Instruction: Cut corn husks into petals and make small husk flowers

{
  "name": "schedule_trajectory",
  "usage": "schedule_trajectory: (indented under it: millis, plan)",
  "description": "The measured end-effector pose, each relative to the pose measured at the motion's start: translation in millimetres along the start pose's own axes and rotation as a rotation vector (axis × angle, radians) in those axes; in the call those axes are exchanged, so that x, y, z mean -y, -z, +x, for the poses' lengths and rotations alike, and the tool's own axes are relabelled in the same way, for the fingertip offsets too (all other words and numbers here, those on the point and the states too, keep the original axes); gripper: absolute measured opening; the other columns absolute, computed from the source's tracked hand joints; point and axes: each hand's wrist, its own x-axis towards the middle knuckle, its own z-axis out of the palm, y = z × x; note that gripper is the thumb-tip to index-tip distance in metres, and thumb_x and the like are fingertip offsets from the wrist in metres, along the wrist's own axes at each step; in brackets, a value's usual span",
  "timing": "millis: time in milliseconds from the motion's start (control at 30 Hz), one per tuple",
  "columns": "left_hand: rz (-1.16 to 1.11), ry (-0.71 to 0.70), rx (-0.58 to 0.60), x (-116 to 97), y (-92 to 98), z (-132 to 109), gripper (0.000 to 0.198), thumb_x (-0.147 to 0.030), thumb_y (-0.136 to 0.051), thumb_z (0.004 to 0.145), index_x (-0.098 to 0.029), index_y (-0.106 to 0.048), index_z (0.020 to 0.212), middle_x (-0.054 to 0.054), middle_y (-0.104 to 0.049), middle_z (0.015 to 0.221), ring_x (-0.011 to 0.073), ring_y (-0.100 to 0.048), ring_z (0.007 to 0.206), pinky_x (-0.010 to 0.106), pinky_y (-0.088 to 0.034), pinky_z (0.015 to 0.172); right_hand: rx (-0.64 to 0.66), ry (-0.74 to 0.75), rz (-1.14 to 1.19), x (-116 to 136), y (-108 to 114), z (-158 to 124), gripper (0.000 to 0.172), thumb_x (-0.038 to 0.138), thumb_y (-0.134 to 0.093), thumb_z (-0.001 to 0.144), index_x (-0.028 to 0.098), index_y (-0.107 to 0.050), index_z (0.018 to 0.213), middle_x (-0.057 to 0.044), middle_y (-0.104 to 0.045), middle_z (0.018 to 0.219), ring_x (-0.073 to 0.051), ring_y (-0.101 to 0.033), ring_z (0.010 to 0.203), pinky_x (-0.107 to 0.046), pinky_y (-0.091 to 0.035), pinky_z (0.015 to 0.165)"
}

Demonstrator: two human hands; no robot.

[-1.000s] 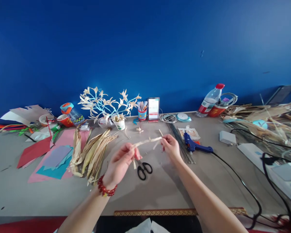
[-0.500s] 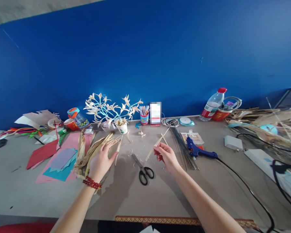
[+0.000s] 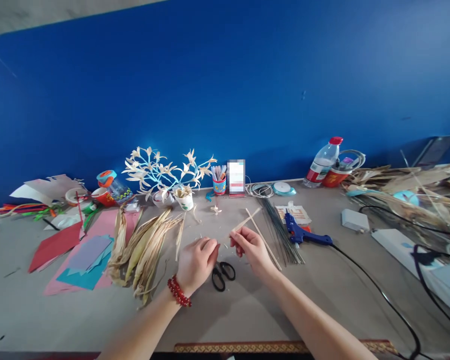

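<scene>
My right hand (image 3: 252, 251) pinches a narrow pale strip of dried corn husk (image 3: 246, 220), which slants up and away from the fingertips. Beside it, fingers curled together, is my left hand (image 3: 197, 261); whatever it holds, if anything, is hidden. A small gap separates the two hands. Black-handled scissors (image 3: 218, 283) lie just below and between them, their blades mostly covered by my left hand. To the left rests a bundle of dried corn husks (image 3: 150, 242). Another thin pale strip (image 3: 264, 237) lies on the table by my right hand.
Behind the hands stand husk flowers in a white cup (image 3: 184, 202), a pen cup (image 3: 219, 186) and a phone (image 3: 236, 177). Thin dark wires (image 3: 281, 235) and a blue glue gun (image 3: 303, 234) with a black cord lie right. Coloured paper (image 3: 84, 262) lies left.
My left hand has moved right from the husk bundle to beside my right hand, and its fingers have closed. My right hand still pinches the strip, slightly further left in view.
</scene>
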Motion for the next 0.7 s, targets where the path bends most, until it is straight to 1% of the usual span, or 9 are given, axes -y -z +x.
schedule_trajectory:
  millis: [100,233,367,433,500,533,567,633,700]
  plan:
    - [0.049,-0.046,-0.049,2.5,0.3,-2.0,0.018,-0.022,-0.056,0.092,-0.021,-0.063,0.108,0.006,-0.069,0.078,0.0193,-0.065,0.068,0.026,-0.044,0.062,0.001,0.062,-0.057,-2.3,0.0,-0.5,0.034,0.049,-0.066,0.08,0.018,-0.058,0.072,0.001,-0.06,0.063,-0.007,-0.042,0.045,-0.02,-0.035,0.043]
    - [0.115,-0.132,-0.091,2.8,-3.0,-4.3,0.035,-0.018,-0.055,0.092,-0.017,-0.053,0.127,0.008,-0.071,0.091,0.0192,-0.068,0.077,0.027,-0.049,0.067,-0.044,0.118,-0.11,-3.7,-2.4,-1.6,0.034,0.049,-0.065,0.081,0.017,-0.057,0.071,0.002,-0.058,0.061,-0.007,-0.042,0.044,-0.02,-0.032,0.042]
    - [0.081,-0.166,-0.039,4.2,-3.9,-4.0,0.021,-0.015,-0.052,0.093,-0.02,-0.062,0.111,0.007,-0.071,0.091,0.0201,-0.067,0.082,0.029,-0.05,0.072,0.017,0.066,-0.095,1.1,-2.4,-0.6,0.038,0.054,-0.061,0.083,0.018,-0.057,0.072,0.001,-0.06,0.063,-0.008,-0.042,0.045,-0.02,-0.036,0.043]
    - [-0.089,-0.044,-0.028,5.6,-4.9,-3.3,0.015,-0.019,-0.051,0.094,-0.02,-0.064,0.101,0.006,-0.071,0.087,0.0188,-0.067,0.079,0.029,-0.051,0.072,0.123,0.053,-0.212,7.2,5.6,2.4,0.041,0.058,-0.055,0.086,0.018,-0.062,0.082,-0.002,-0.065,0.069,-0.01,-0.047,0.048,-0.022,-0.039,0.046]
    - [-0.347,0.181,-0.041,7.3,-6.6,-2.1,0.015,-0.026,-0.05,0.095,-0.019,-0.064,0.096,0.005,-0.07,0.08,0.0154,-0.064,0.069,0.026,-0.05,0.065,0.166,0.094,-0.535,15.4,21.3,7.7,0.039,0.056,-0.056,0.086,0.02,-0.065,0.097,-0.005,-0.069,0.082,-0.014,-0.056,0.058,-0.024,-0.041,0.052]
    - [-0.492,0.303,-0.041,8.1,-7.6,-1.3,0.017,-0.03,-0.051,0.095,-0.018,-0.063,0.095,0.004,-0.069,0.077,0.0134,-0.062,0.063,0.024,-0.049,0.06,0.125,0.126,-0.784,19.8,31.0,11.0,0.035,0.051,-0.062,0.083,0.021,-0.066,0.1,-0.005,-0.071,0.088,-0.016,-0.06,0.066,-0.024,-0.042,0.056]
    - [-0.635,0.41,-0.033,8.7,-8.4,-0.4,0.02,-0.034,-0.051,0.095,-0.018,-0.062,0.095,0.003,-0.068,0.075,0.0116,-0.059,0.058,0.023,-0.048,0.056,0.017,0.152,-1.027,23.9,41.0,14.3,0.031,0.046,-0.064,0.083,0.022,-0.067,0.102,-0.007,-0.07,0.097,-0.018,-0.063,0.074,-0.025,-0.042,0.059]
    - [-0.883,0.545,-0.005,9.7,-9.3,1.5,0.023,-0.038,-0.054,0.093,-0.016,-0.061,0.094,0.003,-0.067,0.074,0.0096,-0.055,0.055,0.021,-0.045,0.052,-0.085,0.022,-1.394,30.1,58.3,20.4,0.025,0.037,-0.064,0.082,0.019,-0.067,0.099,-0.011,-0.069,0.105,-0.021,-0.066,0.079,-0.026,-0.04,0.059]
    - [-1.052,0.596,0.008,9.8,-9.2,3.0,0.024,-0.038,-0.059,0.09,-0.015,-0.059,0.095,0.004,-0.067,0.077,0.0094,-0.056,0.058,0.02,-0.046,0.053,-0.084,-0.147,-1.556,32.8,68.7,24.7,0.017,0.032,-0.062,0.081,0.018,-0.067,0.09,-0.011,-0.071,0.095,-0.024,-0.067,0.079,-0.026,-0.038,0.057]
